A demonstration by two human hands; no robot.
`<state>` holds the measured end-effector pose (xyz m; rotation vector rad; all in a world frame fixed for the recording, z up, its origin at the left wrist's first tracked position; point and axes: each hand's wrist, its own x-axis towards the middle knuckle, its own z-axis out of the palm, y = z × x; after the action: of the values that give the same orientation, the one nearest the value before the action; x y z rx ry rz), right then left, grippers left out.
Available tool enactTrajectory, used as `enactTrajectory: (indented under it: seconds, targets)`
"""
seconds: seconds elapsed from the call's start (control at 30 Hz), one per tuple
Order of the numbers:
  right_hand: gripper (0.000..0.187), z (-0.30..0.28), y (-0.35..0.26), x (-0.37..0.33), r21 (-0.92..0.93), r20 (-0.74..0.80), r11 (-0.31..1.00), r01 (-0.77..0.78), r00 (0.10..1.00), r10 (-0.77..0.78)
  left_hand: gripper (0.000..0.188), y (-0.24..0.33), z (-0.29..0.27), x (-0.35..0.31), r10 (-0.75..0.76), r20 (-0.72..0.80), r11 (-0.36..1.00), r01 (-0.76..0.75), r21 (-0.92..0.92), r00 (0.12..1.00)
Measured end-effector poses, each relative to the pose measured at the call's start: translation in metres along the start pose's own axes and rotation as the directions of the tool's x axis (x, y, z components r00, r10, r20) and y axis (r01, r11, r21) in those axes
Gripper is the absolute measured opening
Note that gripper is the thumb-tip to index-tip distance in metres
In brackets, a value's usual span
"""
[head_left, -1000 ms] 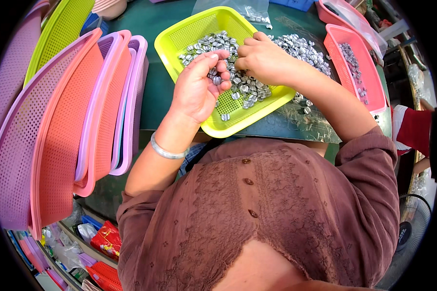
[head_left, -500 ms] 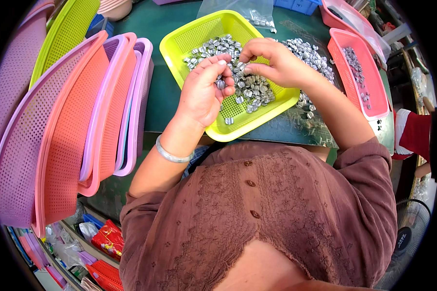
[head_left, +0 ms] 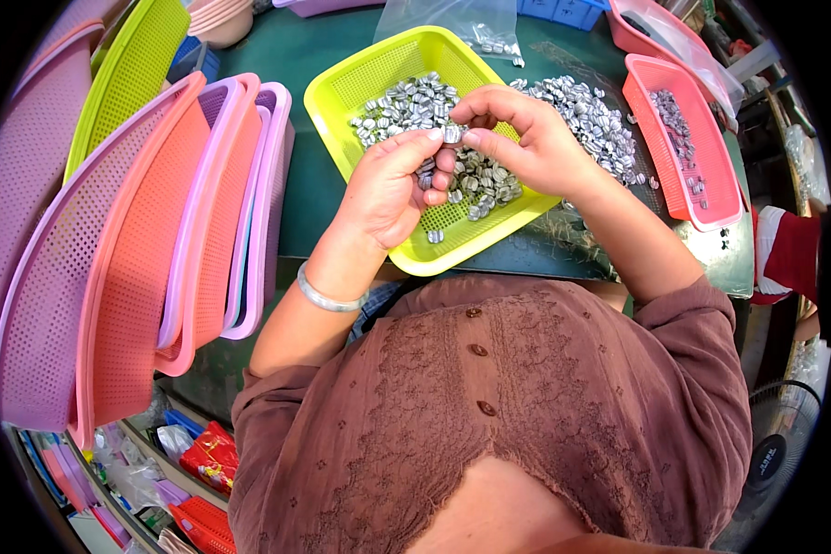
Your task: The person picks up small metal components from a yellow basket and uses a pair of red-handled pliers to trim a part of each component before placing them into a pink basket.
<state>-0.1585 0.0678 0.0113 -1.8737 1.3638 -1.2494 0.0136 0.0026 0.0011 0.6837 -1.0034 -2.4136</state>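
Over a yellow-green plastic basket (head_left: 360,78), my two hands meet at a small ridged silvery metal piece (head_left: 452,134). My left hand (head_left: 392,189) pinches it between thumb and forefinger, while more such pieces sit in its curled fingers. The thumb and forefinger of my right hand (head_left: 531,134) close on the other end of the same piece. Below them, the basket holds a heap of similar metal pieces (head_left: 489,180), partly hidden by my hands. A larger loose pile of metal pieces (head_left: 591,115) lies on the table just beyond my right hand.
A pink basket (head_left: 711,198) with small dark pieces stands at the right. Upright stacks of purple and orange baskets (head_left: 138,277) crowd the left. At the back of the green table (head_left: 319,129) lie a clear plastic bag (head_left: 443,18) and a blue crate (head_left: 563,11).
My right hand has come left and down slightly to my left hand. A metal piece now shows between both hands' fingertips, where the fingers were apart before.
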Motion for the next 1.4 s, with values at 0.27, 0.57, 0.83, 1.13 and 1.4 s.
enactTrajectory:
  seconds: [0.27, 0.57, 0.83, 1.13, 1.4]
  targets:
    - [0.016, 0.005, -0.002, 0.004, -0.240, -0.114, 0.937, 0.254, 0.951, -0.287, 0.015, 0.000, -0.001, 0.000, -0.006, 0.020, 0.999, 0.006, -0.045, 1.000]
    - [0.016, 0.003, 0.002, -0.002, -0.139, -0.086, 0.985, 0.102, 0.990, -0.115, 0.009, -0.001, -0.002, 0.001, 0.039, 0.030, 0.998, -0.037, -0.046, 0.999]
    - [0.015, 0.004, 0.002, -0.003, -0.126, -0.075, 0.988, 0.092, 0.992, -0.102, 0.009, -0.002, -0.001, 0.001, 0.049, 0.025, 0.999, -0.048, -0.024, 0.998]
    - [0.010, -0.001, 0.008, 0.000, -0.264, -0.085, 0.951, 0.159, 0.979, -0.187, 0.009, -0.002, 0.000, 0.001, 0.045, -0.004, 0.997, -0.045, -0.061, 0.999]
    - [0.011, -0.010, 0.020, 0.002, -0.780, 0.230, 0.570, 0.259, 0.965, -0.125, 0.018, 0.001, -0.006, 0.002, 0.119, 0.049, 0.966, -0.104, -0.237, 0.992]
